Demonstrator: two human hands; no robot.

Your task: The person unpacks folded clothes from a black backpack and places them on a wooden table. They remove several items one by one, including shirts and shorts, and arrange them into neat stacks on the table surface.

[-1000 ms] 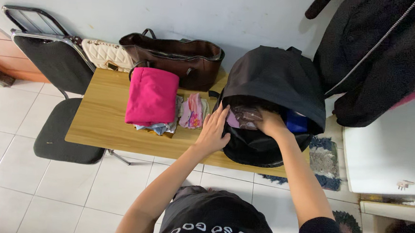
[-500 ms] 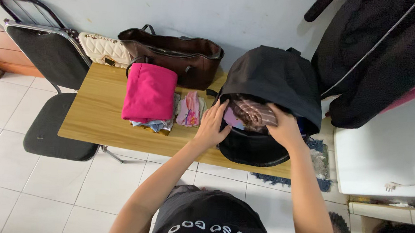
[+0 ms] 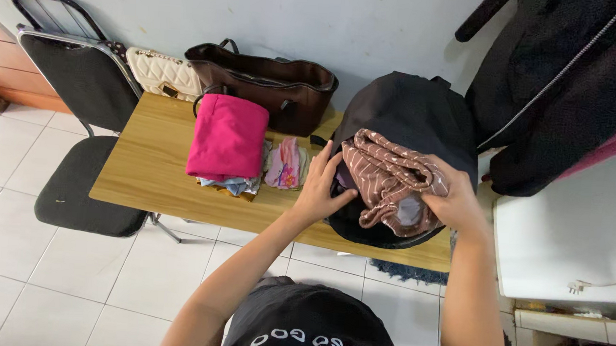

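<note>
A black backpack (image 3: pixel 411 115) stands open on the right end of a wooden table (image 3: pixel 150 185). My right hand (image 3: pixel 456 200) grips a folded brown striped garment (image 3: pixel 386 178) just above the bag's opening. My left hand (image 3: pixel 321 184) rests on the bag's left rim, fingers spread against the fabric. Left of the bag lies a stack of folded clothes with a pink garment (image 3: pixel 228 138) on top, and beside it a small pile of pastel folded clothes (image 3: pixel 285 163).
A brown handbag (image 3: pixel 270 85) and a cream quilted purse (image 3: pixel 161 75) sit at the table's back edge against the wall. A black folding chair (image 3: pixel 81 152) stands at the left. Dark jackets (image 3: pixel 570 75) hang at upper right above a white surface (image 3: pixel 575 239).
My right hand has drawn the brown striped garment up out of the backpack; one second ago it was deep inside. My left hand stayed on the bag's rim.
</note>
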